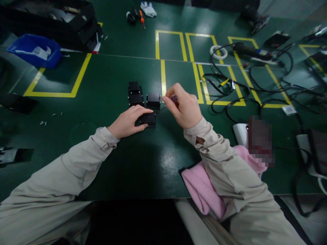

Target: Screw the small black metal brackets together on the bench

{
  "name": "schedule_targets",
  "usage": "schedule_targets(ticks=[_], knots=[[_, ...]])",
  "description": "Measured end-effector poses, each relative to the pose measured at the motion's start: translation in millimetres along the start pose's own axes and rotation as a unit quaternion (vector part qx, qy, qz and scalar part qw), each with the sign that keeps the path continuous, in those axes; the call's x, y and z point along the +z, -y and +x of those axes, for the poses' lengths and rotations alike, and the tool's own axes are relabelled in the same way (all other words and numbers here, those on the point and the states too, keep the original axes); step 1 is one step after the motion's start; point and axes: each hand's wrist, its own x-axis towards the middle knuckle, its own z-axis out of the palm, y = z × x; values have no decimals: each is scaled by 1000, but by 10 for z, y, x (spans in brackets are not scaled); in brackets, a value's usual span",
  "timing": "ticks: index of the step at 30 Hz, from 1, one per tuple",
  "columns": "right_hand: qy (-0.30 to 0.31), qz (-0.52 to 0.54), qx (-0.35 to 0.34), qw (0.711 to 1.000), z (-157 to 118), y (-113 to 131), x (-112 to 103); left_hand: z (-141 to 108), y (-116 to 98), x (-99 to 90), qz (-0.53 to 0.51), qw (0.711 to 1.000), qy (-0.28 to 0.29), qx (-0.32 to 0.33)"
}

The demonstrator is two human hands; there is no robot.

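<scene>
On the green table, a small black block (148, 118) is gripped by my left hand (130, 120), thumb on the near side and fingers over the far side. My right hand (182, 105) is closed around a screwdriver (160, 109); its thin shaft reaches toward a screw at the block's right edge. Most of the handle is hidden in my fingers. Just beyond the held block stands a similar black block (153, 100) with screws at its sides. To its left are further black blocks (135, 93), one resting on another.
Loose screws (43, 123) lie on the left. A blue scoop-shaped bin (38, 51) and black racks (51, 27) stand at far left. Tangled black cables (247, 81) and a white tape roll (218, 52) are on the right, with pink cloth (201, 183) under my right forearm.
</scene>
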Motion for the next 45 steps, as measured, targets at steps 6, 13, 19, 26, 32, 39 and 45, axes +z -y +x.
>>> schedule_targets(ticks=[6, 13, 19, 26, 32, 39, 45], knots=[[17, 41, 4, 999, -2, -11, -9, 0, 2, 4, 4, 1000, -1, -1], [2, 15, -12, 1000, 2, -16, -5, -7, -4, -2, 3, 1000, 0, -3], [20, 11, -4, 1000, 4, 23, -25, -5, -2, 3, 7, 1000, -1, -2], [9, 10, -18, 1000, -12, 0, -6, 2, -7, -6, 4, 1000, 1, -4], [3, 15, -13, 1000, -17, 29, -20, 0, 1, -7, 2, 1000, 7, -22], [5, -1, -28, 1000, -6, -16, 19, 4, 2, 2, 1, 1000, -1, -31], [10, 5, -25, 1000, -23, 21, -4, 1, 1, 1, 2, 1000, -3, -21]])
